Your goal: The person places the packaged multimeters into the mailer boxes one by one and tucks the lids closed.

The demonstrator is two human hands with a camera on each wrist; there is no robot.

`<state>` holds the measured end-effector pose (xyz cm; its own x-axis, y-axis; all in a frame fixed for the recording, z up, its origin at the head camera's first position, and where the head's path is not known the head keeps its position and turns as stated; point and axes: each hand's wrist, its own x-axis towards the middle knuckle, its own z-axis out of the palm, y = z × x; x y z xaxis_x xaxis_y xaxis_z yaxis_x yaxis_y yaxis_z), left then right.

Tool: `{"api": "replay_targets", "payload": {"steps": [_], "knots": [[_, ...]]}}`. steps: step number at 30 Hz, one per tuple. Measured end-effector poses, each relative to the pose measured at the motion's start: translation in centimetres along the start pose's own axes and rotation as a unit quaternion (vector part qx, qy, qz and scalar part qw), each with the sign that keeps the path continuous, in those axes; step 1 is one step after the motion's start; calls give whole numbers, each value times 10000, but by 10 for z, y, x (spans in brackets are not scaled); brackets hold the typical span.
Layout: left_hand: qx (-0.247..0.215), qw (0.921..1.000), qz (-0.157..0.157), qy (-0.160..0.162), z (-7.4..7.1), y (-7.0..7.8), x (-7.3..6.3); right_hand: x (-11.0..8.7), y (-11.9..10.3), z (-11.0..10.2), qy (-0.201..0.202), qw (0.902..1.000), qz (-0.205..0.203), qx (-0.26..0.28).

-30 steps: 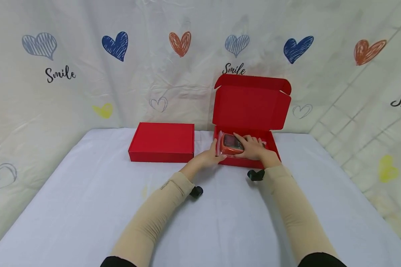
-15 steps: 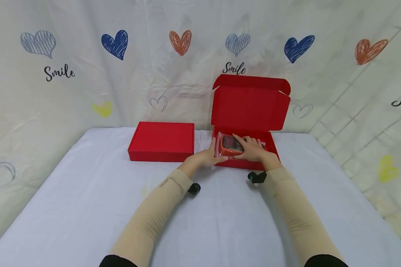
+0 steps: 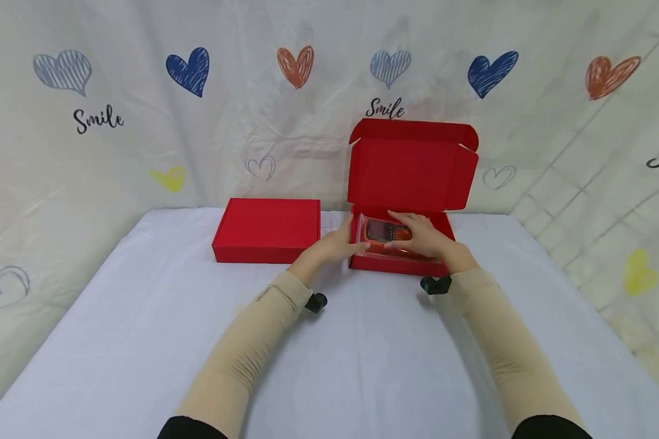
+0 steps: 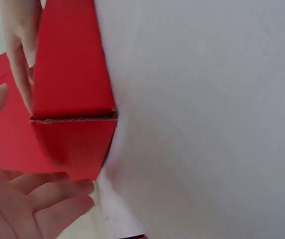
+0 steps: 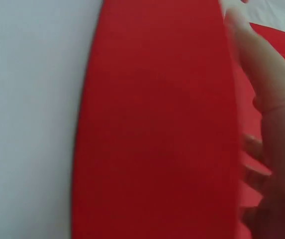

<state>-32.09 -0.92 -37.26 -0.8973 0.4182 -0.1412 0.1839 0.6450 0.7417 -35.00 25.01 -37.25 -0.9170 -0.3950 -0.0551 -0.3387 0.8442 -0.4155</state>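
An orange multimeter point(image 3: 384, 231) with a dark screen lies in clear plastic inside the right-hand red box point(image 3: 387, 264), whose lid point(image 3: 409, 174) stands raised. My right hand point(image 3: 425, 236) spreads over the right end of the multimeter, fingers at its far side and thumb at its near side. Part of the box's contents is hidden under that hand. At the box's left end is my left hand point(image 3: 334, 245), thumb by the front corner. In the left wrist view, the left fingers point(image 4: 57, 199) extend beside the end wall.
A closed red box point(image 3: 269, 228) sits to the left of the open one. Both stand near the back edge of the white-covered table point(image 3: 362, 366). Behind them hangs a light curtain point(image 3: 219, 140) printed with hearts.
My right hand has slid right, uncovering more of the multimeter's orange face and buttons. The multimeter now lies flatter in the box. My left hand stays at the box's left end.
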Motion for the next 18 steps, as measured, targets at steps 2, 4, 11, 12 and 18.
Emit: {"api": "replay_targets", "payload": {"steps": [2,4,11,12,18], "knots": [[-173,9994,168,233,-6,2,-2,-5,1,-6,243,9994,-99,223],[-374,9976,337,473,-12,3,-4,-10,2,-10,540,9976,-191,382],[-1148,9792,909,1403,-26,2,-1,-25,5,-20,1667,9839,-141,627],[-1279,9755,964,1507,-27,2,0,-26,6,-21,1895,9795,-93,679],[-2519,9434,906,1959,-27,-3,9,-30,14,-29,3634,9247,271,1103]]}}
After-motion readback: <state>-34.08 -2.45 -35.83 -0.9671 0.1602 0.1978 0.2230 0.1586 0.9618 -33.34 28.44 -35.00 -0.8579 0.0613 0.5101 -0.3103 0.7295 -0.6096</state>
